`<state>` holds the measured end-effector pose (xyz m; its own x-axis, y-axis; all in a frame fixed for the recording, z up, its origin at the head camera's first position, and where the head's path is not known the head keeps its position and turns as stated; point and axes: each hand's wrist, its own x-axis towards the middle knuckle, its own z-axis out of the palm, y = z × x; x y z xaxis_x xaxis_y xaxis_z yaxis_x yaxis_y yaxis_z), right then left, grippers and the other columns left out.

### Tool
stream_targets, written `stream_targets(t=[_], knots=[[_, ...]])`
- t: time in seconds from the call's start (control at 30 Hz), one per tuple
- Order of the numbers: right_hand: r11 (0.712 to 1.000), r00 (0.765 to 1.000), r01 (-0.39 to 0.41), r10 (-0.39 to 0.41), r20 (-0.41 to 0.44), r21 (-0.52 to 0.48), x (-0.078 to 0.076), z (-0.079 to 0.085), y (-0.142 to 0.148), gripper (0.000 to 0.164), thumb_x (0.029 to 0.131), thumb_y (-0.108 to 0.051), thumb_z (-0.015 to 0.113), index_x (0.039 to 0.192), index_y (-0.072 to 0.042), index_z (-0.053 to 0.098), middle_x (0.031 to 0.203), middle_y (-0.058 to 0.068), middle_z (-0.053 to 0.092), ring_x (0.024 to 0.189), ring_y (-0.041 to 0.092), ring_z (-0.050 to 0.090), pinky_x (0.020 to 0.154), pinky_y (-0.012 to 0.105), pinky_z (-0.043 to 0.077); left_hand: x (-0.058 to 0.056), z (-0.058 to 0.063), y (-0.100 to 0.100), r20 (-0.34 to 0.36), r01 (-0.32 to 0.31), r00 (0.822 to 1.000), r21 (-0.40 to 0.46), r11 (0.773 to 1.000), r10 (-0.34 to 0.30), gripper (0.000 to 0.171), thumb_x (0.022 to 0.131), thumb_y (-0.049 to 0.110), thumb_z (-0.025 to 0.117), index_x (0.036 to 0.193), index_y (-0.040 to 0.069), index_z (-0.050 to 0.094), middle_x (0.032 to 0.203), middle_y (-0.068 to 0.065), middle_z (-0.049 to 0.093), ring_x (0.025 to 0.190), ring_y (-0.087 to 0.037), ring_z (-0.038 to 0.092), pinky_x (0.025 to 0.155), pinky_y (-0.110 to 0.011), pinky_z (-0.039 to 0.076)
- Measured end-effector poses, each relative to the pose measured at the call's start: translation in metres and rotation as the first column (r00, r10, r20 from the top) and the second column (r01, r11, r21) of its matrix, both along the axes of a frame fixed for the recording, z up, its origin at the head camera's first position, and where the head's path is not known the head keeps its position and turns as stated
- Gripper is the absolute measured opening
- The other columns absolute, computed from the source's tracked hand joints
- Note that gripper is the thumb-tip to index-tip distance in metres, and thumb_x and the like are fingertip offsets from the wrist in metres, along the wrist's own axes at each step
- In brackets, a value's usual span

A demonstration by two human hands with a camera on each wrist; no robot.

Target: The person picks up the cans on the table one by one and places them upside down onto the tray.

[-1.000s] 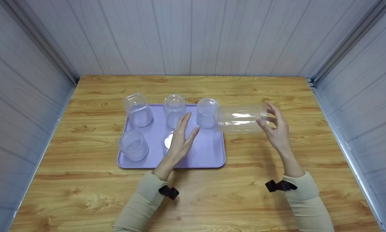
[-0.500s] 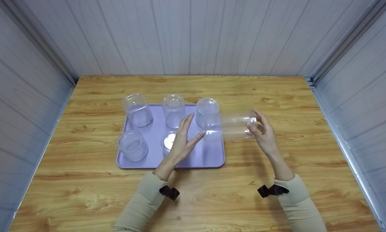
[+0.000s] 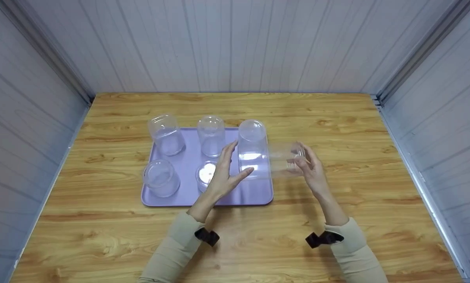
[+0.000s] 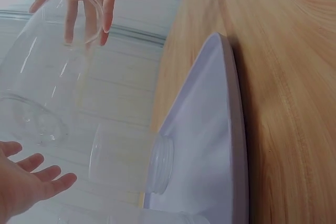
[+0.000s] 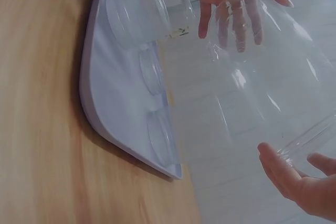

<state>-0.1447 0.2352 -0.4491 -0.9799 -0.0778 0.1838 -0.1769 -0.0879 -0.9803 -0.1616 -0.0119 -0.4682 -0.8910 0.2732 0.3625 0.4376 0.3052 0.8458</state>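
A tall clear plastic jar lies sideways in the air over the tray's right end. My right hand grips its threaded rim end, thumb on the near side and fingers curled round. At the jar's other end, my left hand hovers with spread fingers, the thumb close to the base. In the left wrist view a small gap shows between the left fingers and the jar. Below is a lavender tray with several clear jars, including one at back right and one at front left.
Another jar stands at the tray's back left, and one at its back middle. A jar is partly hidden behind the left hand. Panelled walls enclose the wooden table at the back and sides.
My right hand has carried the jar leftward and nearer, over the tray towards the left hand. The left hand has shifted slightly right, its thumb spreading out.
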Motion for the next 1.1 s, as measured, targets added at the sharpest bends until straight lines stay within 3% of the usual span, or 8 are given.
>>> stream_targets(t=[0.27,0.47,0.6,0.67,0.77,0.83,1.0,1.1], knots=[[0.983,0.996,-0.081,0.076,-0.037,-0.165,-0.015,-0.042,0.006,0.061,0.087,-0.034,0.054,0.135,-0.004,0.032,0.117,0.025,0.043,0.095,0.039,0.054,0.071,0.048,0.049,0.001,0.000,0.001,-0.027,0.023,0.999,0.078,0.997,-0.021,0.082,0.074,0.024,0.070,0.139,0.009,0.023,0.131,-0.011,0.035,0.116,-0.024,0.036,0.087,-0.041,0.040],[0.984,0.998,-0.066,0.068,0.005,-0.164,-0.016,-0.048,0.004,0.056,0.092,-0.031,0.045,0.137,-0.003,0.027,0.120,0.028,0.039,0.096,0.039,0.054,0.074,0.050,0.048,0.017,0.033,0.002,-0.005,0.038,0.999,0.137,0.990,-0.037,0.078,0.072,0.014,0.069,0.135,-0.004,0.025,0.125,-0.020,0.037,0.109,-0.031,0.041,0.081,-0.040,0.043],[0.982,0.997,-0.069,0.075,0.025,-0.177,-0.014,-0.046,0.001,0.054,0.094,-0.030,0.040,0.138,-0.003,0.024,0.121,0.027,0.039,0.098,0.041,0.052,0.075,0.048,0.048,0.020,0.041,0.002,-0.014,0.041,0.999,0.164,0.986,-0.039,0.077,0.071,0.010,0.069,0.133,-0.007,0.025,0.124,-0.021,0.037,0.106,-0.034,0.042,0.077,-0.042,0.045],[0.981,0.996,-0.060,0.071,0.052,-0.186,0.003,-0.012,-0.013,0.055,0.095,-0.028,0.039,0.137,0.003,0.021,0.119,0.024,0.041,0.096,0.036,0.055,0.077,0.046,0.048,0.021,0.043,0.002,-0.016,0.044,0.999,0.181,0.982,-0.042,0.077,0.071,0.009,0.069,0.132,-0.008,0.026,0.123,-0.022,0.037,0.105,-0.035,0.042,0.075,-0.045,0.046],[0.975,0.994,-0.082,0.095,0.053,-0.207,0.004,-0.012,-0.014,0.058,0.094,-0.029,0.040,0.137,0.004,0.020,0.120,0.022,0.040,0.094,0.030,0.056,0.078,0.045,0.048,0.021,0.044,0.001,-0.019,0.044,0.999,0.191,0.981,-0.041,0.076,0.072,0.012,0.070,0.132,-0.006,0.028,0.123,-0.020,0.038,0.104,-0.034,0.043,0.072,-0.046,0.047],[0.965,0.992,-0.113,0.125,0.036,-0.238,-0.001,-0.025,-0.010,0.065,0.090,-0.034,0.048,0.137,0.002,0.021,0.122,0.026,0.036,0.095,0.032,0.055,0.080,0.048,0.046,0.021,0.045,0.001,-0.024,0.044,0.999,0.197,0.979,-0.040,0.076,0.072,0.013,0.071,0.131,-0.007,0.029,0.123,-0.020,0.038,0.103,-0.033,0.043,0.070,-0.048,0.047],[0.952,0.980,-0.189,0.198,0.013,-0.240,-0.034,-0.100,0.018,0.058,0.092,-0.037,0.041,0.141,-0.011,0.021,0.130,0.023,0.031,0.104,0.039,0.049,0.082,0.052,0.043,0.022,0.046,0.002,-0.051,0.037,0.998,0.206,0.978,-0.027,0.075,0.070,0.010,0.072,0.130,-0.008,0.031,0.121,-0.020,0.039,0.102,-0.036,0.043,0.068,-0.048,0.047],[0.946,0.974,-0.220,0.226,-0.003,-0.240,-0.040,-0.113,0.023,0.053,0.094,-0.034,0.037,0.141,-0.014,0.022,0.134,0.022,0.030,0.110,0.039,0.045,0.083,0.052,0.042,0.017,0.038,0.002,-0.064,0.019,0.998,0.202,0.979,-0.006,0.077,0.069,0.011,0.073,0.131,-0.005,0.032,0.121,-0.019,0.040,0.101,-0.037,0.044,0.067,-0.047,0.047]])
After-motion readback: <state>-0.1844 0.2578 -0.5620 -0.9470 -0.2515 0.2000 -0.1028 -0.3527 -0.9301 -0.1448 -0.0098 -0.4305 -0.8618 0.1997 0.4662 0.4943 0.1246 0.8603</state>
